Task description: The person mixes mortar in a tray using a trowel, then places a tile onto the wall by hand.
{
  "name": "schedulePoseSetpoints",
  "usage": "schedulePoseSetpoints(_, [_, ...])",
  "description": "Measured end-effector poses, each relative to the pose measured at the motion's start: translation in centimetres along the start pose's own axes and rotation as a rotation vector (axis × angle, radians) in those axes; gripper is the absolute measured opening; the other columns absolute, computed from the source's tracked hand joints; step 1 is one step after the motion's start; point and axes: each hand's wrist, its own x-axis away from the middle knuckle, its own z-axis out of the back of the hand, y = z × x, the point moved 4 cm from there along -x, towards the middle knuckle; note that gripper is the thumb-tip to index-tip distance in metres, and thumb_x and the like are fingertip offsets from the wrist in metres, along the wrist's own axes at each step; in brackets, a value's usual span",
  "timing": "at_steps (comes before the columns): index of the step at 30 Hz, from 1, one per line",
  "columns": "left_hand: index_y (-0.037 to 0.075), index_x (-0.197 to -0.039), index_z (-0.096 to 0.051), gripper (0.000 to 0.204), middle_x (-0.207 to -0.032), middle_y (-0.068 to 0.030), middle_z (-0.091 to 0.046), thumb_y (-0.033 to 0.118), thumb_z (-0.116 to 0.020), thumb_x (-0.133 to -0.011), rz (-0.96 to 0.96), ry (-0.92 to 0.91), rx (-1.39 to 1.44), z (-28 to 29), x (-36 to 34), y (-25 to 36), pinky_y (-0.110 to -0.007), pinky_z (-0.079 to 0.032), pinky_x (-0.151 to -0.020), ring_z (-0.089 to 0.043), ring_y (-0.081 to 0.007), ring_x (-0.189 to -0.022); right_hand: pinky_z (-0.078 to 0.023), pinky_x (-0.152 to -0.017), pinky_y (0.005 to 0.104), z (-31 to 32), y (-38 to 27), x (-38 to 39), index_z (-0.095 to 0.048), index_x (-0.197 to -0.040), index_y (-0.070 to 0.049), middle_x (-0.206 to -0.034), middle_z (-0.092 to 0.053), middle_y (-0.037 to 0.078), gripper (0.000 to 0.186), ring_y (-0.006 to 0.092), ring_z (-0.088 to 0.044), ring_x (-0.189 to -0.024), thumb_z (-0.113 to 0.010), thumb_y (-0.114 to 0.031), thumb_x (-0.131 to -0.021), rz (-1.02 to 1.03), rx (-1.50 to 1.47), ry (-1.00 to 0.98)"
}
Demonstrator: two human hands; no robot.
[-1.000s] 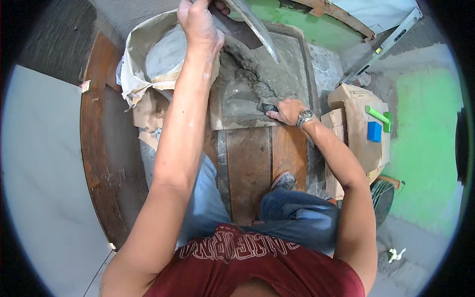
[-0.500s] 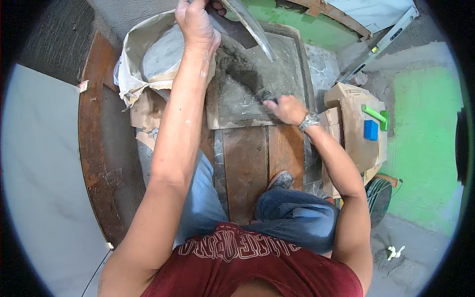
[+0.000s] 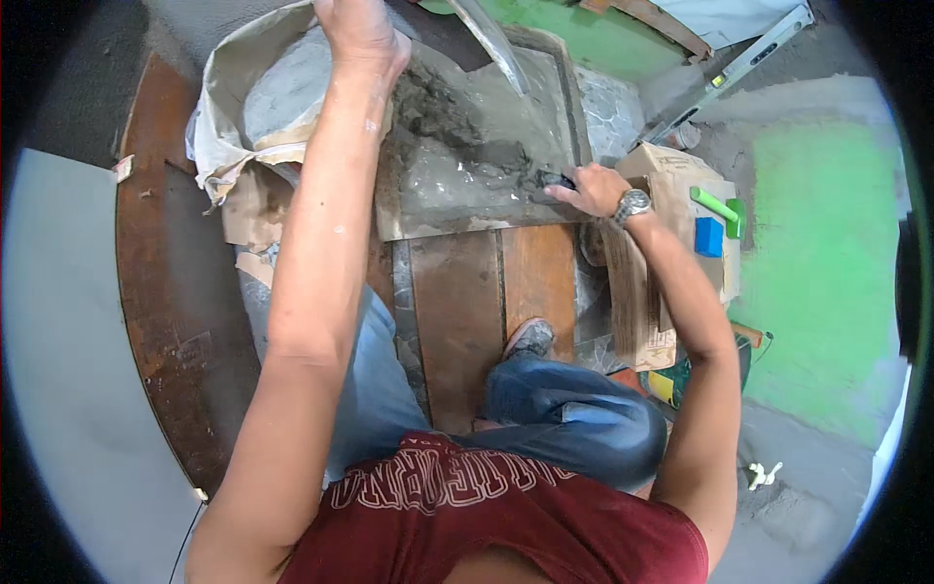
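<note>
My left hand (image 3: 357, 34) is closed at the top edge, fingers partly cut off, holding a long grey metal tool (image 3: 501, 49) whose end hangs over a shallow tray (image 3: 391, 222) of wet grey mortar (image 3: 443, 151). My right hand (image 3: 595, 191) grips a black-handled trowel (image 3: 556, 181) low in the mortar, near the tray's front right; the blade is buried or hard to make out. Left of the tray, behind my left forearm, stands a crumpled open bag (image 3: 216, 97) of grey powder.
Cardboard boxes (image 3: 642, 311) at right carry a green-handled tool (image 3: 712, 202) and blue block (image 3: 708, 237). A spirit level (image 3: 754, 58) leans behind. A bucket with an orange-handled tool (image 3: 747, 334) sits below. Wooden boards (image 3: 457, 321) lie underfoot; a large pale panel (image 3: 78, 321) is at left.
The whole view has shifted. My right hand has swept the trowel through the mortar toward the right, and the mortar's surface has changed. My left hand still holds the metal tool up.
</note>
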Motion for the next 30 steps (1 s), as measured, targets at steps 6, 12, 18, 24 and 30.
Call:
schedulePoseSetpoints(6, [0.002, -0.105, -0.064, 0.020, -0.087, -0.0071, -0.064, 0.013, -0.051, -0.096, 0.031, -0.031, -0.037, -1.3, 0.6, -0.3, -0.032, -0.052, -0.071, -0.062, -0.0203, -0.078, -0.054, -0.083, 0.0506, -0.7, 4.2, 0.6, -0.073, -0.099, -0.003, -0.091, -0.070, 0.026, 0.071, 0.0423, -0.069, -0.091, -0.053, -0.071, -0.089, 0.097, 0.335, -0.227])
schedulePoseSetpoints(12, [0.002, -0.108, -0.064, 0.020, -0.092, -0.0081, -0.065, 0.012, -0.053, -0.095, 0.029, -0.035, -0.019, -0.4, -0.1, -1.1, -0.033, -0.052, -0.075, -0.062, -0.0204, -0.083, -0.057, -0.076, 0.0444, 1.9, 5.3, -3.5, -0.074, -0.091, -0.008, -0.087, -0.073, 0.017, 0.063, 0.0345, -0.072, -0.087, -0.058, -0.069, -0.086, 0.098, 0.514, -0.074])
schedulePoseSetpoints(18, [0.004, -0.119, -0.063, 0.031, -0.106, -0.0107, -0.066, 0.025, -0.052, -0.099, -0.026, 0.036, -0.091, -0.2, -0.4, -0.8, -0.038, -0.054, -0.080, -0.064, -0.0230, -0.096, -0.057, -0.077, 0.0457, 3.3, 6.7, -3.0, -0.074, -0.083, -0.004, -0.085, -0.072, 0.021, 0.064, 0.0358, -0.072, -0.087, -0.056, -0.065, -0.090, -0.129, 0.225, 0.161])
schedulePoseSetpoints(24, [0.001, -0.118, -0.062, 0.028, -0.115, -0.0109, -0.067, 0.017, -0.050, -0.099, 0.053, 0.009, 0.101, 1.1, -1.4, -1.3, -0.042, -0.050, -0.098, -0.064, -0.0255, -0.108, -0.054, -0.052, 0.0473, -1.2, 6.0, -4.4, -0.065, -0.080, 0.009, -0.067, -0.067, 0.019, 0.063, 0.0287, -0.066, -0.053, -0.053, -0.050, -0.096, -0.581, -0.641, -0.003])
schedulePoseSetpoints(30, [0.002, -0.126, -0.059, 0.038, -0.124, -0.0143, -0.063, 0.028, -0.046, -0.100, 0.278, 0.097, 0.217, -0.8, 0.3, -2.5, -0.046, -0.048, -0.101, -0.060, -0.0306, -0.114, -0.054, -0.091, 0.0472, -6.3, 1.4, -10.2, -0.072, -0.096, 0.006, -0.100, -0.069, 0.031, 0.052, 0.0411, -0.068, -0.100, -0.056, -0.042, -0.090, -0.412, -0.349, 0.107])
